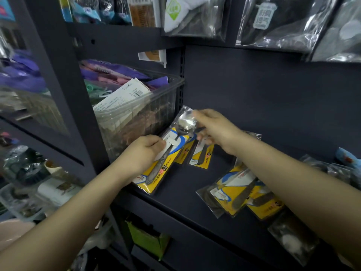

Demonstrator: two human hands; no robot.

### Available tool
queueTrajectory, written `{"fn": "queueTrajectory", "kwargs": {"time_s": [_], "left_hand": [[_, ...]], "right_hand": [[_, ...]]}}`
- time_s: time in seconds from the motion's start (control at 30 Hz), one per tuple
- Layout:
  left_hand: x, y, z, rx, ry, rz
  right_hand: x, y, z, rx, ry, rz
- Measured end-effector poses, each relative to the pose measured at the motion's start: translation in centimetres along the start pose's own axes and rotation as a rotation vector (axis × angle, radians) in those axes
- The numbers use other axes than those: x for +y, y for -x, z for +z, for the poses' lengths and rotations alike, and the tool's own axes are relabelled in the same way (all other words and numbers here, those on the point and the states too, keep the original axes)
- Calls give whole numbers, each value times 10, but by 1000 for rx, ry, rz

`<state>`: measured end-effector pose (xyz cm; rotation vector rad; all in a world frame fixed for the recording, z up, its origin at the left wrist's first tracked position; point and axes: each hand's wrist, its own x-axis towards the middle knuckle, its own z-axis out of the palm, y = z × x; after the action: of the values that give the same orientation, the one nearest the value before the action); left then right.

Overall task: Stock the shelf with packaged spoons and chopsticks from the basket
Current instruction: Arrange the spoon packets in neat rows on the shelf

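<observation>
Yellow-carded spoon packet [172, 151] lay bowl-end toward the shelf back, pinched by left hand [144, 153] and right hand [213, 130]; beside it, clear bin [148, 106] held packaged goods.

A dark blue-grey metal shelving unit [254, 90] fills the view, its flat back panel bounded on the left by a slotted upright strip [182, 61]. The shelf board [187, 184] is seen sloping down to the right. A clear plastic bin [136, 114] stuffed with purple, pink and green packets is set at the left end of the shelf, against the upright. Shiny plastic bags [283, 22] are hung from the level above, and glare is reflected off them. A neighbouring bay [29, 106] of blurred goods is seen at far left. A green carton [148, 239] is stored on the level below.
</observation>
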<state>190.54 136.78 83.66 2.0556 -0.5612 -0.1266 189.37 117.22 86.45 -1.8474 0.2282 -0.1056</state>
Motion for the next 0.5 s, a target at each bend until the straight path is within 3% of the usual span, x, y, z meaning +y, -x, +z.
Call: {"fn": "queueTrajectory", "kwargs": {"time_s": [0.07,0.2,0.27,0.4,0.5], "left_hand": [[0,4,-6,-9,-85,29],[-17,11,-12,96,-452,197],[-24,20,-11,41,-558,312],[-41,32,-10,-150,-762,440],[-51,31,-8,-163,-752,446]], "right_hand": [[0,3,18,-64,15,-31],[6,-11,48,7,47,12],[11,-21,61,47,139,22],[15,-33,69,136,528,15],[13,-27,59,192,761,-23]]}}
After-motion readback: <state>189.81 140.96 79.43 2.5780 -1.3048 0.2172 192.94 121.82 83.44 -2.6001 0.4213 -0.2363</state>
